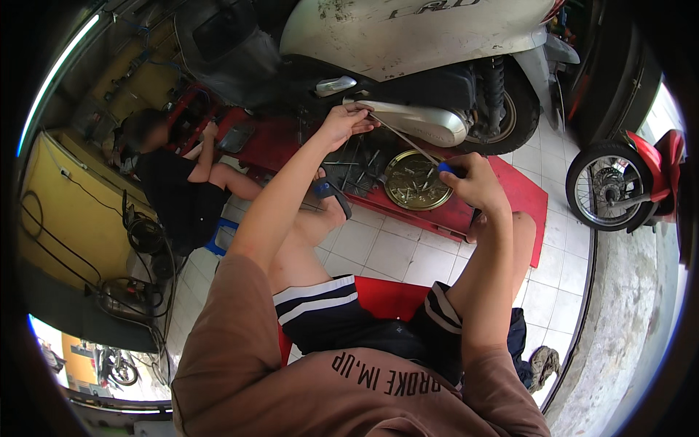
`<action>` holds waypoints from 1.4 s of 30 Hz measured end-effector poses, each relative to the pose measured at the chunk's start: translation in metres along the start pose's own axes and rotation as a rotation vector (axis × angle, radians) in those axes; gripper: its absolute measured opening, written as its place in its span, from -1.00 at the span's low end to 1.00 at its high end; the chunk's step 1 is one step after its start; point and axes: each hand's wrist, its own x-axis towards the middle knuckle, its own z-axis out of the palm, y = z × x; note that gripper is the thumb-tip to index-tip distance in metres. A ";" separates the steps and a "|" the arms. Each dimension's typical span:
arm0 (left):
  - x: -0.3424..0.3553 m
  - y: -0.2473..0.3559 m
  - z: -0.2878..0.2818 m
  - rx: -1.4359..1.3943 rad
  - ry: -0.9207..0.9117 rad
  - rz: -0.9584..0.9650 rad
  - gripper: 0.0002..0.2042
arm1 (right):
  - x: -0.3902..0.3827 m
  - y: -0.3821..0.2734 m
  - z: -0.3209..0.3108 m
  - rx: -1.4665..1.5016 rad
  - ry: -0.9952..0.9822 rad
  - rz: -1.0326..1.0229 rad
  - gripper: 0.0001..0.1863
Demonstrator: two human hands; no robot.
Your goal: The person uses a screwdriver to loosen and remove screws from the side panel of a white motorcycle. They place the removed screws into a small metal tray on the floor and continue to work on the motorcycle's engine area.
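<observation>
Driving a screwdriver (408, 142) into the scooter (408, 44) engine cover (426, 120).
Right hand (473, 182) is gripping the blue handle; left hand (346, 120) is pinching the tip, needing steady alignment next.

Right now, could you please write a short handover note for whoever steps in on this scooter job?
Left hand: at the scooter's engine cover, steadying the tip of the screwdriver.
Right hand: gripping the screwdriver's blue handle.
Things: scooter up on the red lift; brass-coloured tray on the lift below the hands, small parts in it; loose tools beside it.
Done: cannot tell which fasteners are out.
Left: the cover is still on; the screwdriver is on it.
</observation>
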 end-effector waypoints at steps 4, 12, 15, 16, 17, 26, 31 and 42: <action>-0.014 0.020 -0.012 0.381 0.066 0.106 -0.82 | 0.002 -0.007 0.016 0.062 -0.026 -0.054 -0.67; -0.009 0.039 0.005 0.499 0.318 0.544 -0.83 | 0.010 0.007 0.054 0.509 -0.040 0.029 -0.73; -0.003 0.063 0.045 0.525 0.314 0.699 -0.85 | 0.007 0.001 0.054 0.738 -0.394 0.035 -0.80; -0.003 0.069 0.061 0.512 0.287 0.743 -0.86 | 0.003 -0.001 0.054 0.792 -0.549 0.032 -0.80; -0.008 0.075 0.080 0.543 0.244 0.713 -0.85 | 0.000 -0.007 0.054 0.816 -0.624 0.030 -0.78; 0.051 0.007 0.192 0.347 0.035 0.658 -0.88 | -0.008 0.018 0.005 0.645 -0.648 0.340 -0.79; 0.093 -0.070 0.219 0.161 0.018 0.478 -0.79 | -0.011 0.041 -0.023 0.069 -0.446 0.489 -0.76; 0.115 -0.108 0.228 -0.014 0.151 0.303 -0.77 | 0.002 0.066 -0.018 -0.199 -0.256 0.443 -0.67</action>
